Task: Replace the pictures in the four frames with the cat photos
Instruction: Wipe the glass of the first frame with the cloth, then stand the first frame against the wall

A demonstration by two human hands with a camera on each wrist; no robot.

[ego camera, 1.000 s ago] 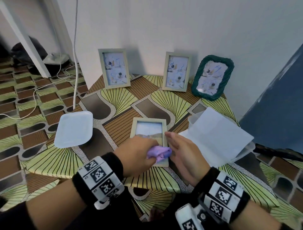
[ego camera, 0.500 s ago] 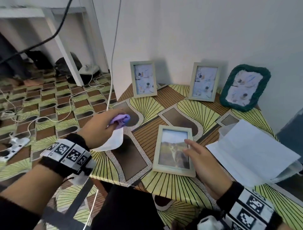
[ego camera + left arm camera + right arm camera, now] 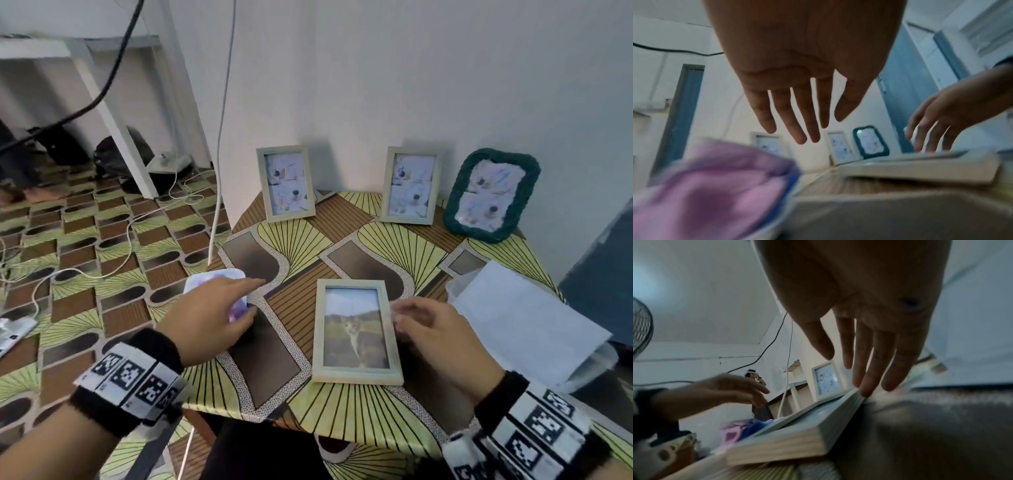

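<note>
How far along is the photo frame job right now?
One of four looks done: the flat frame shows a cat photo. In hand: the right hand touches its right edge; the left hand is open above the purple cloth. Left: three standing frames hold their old pictures.

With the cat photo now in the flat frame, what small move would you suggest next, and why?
Probably grip the flat frame with the right hand, whose fingertips already touch its right edge, and stand it upright. The open left hand hovers over the purple cloth, and three standing frames hold other pictures.
</note>
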